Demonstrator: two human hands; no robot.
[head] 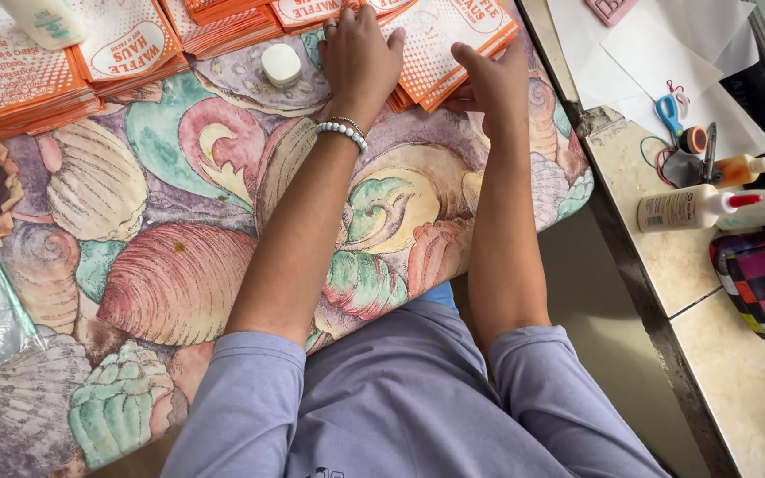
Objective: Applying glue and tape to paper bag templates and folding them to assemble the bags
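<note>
— What are the hands on?

— A stack (453,44) of orange-and-white paper bags at the far edge of the shell-print cloth (170,265). The left hand (360,53) lies flat on top, fingers together and stretched out, pressing down. I'd say that keeps the pile from sliding.

— And the right?

— The right hand (493,84) is at the stack's near right corner, fingers loosely curled against the edge, thumb up on top, as if squaring the sheets. Whether it actually pinches a bag I can't tell; the fingertips are tucked out of sight.

— More bags about?

— Yes, more stacks (55,62) run along the far side to the left, fanned a little so each stays separate. A small white block (281,64) sits just left of the left hand, apart from it.

— And on the right?

— On the counter (719,354), well apart from the hands, glue bottles (710,205), blue scissors (668,113) and white paper (657,53).
</note>
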